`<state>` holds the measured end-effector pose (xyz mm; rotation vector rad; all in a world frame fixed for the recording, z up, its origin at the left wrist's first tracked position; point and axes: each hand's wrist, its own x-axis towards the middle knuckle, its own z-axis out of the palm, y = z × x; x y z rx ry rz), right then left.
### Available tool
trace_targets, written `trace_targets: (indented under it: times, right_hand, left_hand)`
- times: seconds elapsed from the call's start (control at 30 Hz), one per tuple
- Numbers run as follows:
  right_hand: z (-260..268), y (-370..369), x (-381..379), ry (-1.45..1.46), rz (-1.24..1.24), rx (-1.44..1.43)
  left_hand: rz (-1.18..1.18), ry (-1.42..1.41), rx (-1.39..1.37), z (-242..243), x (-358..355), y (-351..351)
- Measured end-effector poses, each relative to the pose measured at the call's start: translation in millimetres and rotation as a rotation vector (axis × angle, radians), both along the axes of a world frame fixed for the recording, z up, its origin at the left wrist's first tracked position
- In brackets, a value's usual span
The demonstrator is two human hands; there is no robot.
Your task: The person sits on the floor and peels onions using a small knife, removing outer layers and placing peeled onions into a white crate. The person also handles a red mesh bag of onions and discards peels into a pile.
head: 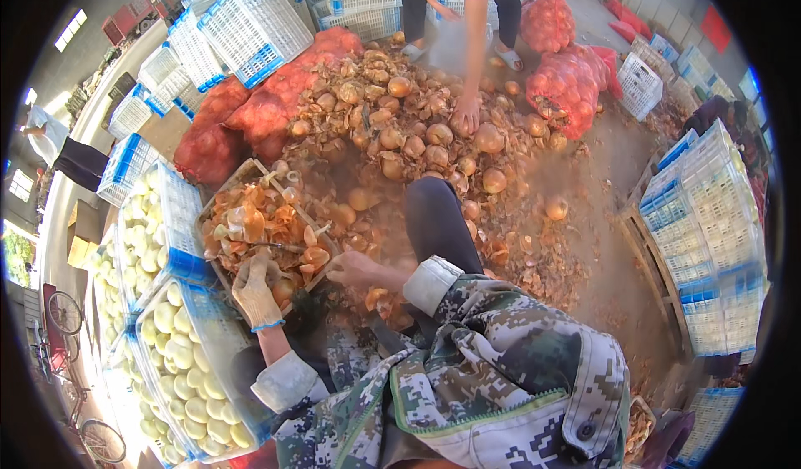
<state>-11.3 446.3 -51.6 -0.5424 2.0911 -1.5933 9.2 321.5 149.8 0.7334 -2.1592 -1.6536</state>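
Note:
My left hand (258, 286), in a pale knitted glove with a blue cuff edge, reaches over the near side of a crate (224, 188) heaped with dry onion skins (250, 218). A brown onion (283, 291) lies beside its fingers; whether the hand grips it is unclear. A thin dark strip, perhaps a blade (270, 244), shows just beyond the fingertips. My bare right hand (354, 269) is at the crate's right edge with its fingers curled. What may be inside those fingers is hidden. Past my knee spreads a pile of unpeeled onions (439, 135) and loose skins.
Crates of peeled onions (181, 344) stand close on my left. Red mesh sacks (213, 134) flank the pile, with stacked white-and-blue crates (256, 24) behind. Opposite, another person's hand (466, 113) touches the onions. More stacked crates (694, 218) stand on a pallet (654, 275) at right.

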Motion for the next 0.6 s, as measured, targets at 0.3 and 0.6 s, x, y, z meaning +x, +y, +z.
trace_targets:
  times: [0.3, 0.6]
  right_hand:
    - [-13, -15, 40, 0.116, 0.307, 0.229]
    - [-44, -40, 68, 0.308, 0.521, 0.298]
  left_hand:
    - [0.070, 0.185, 0.095, -30, 17, -74]
    - [0.329, 0.526, 0.344, 5, 55, -147]
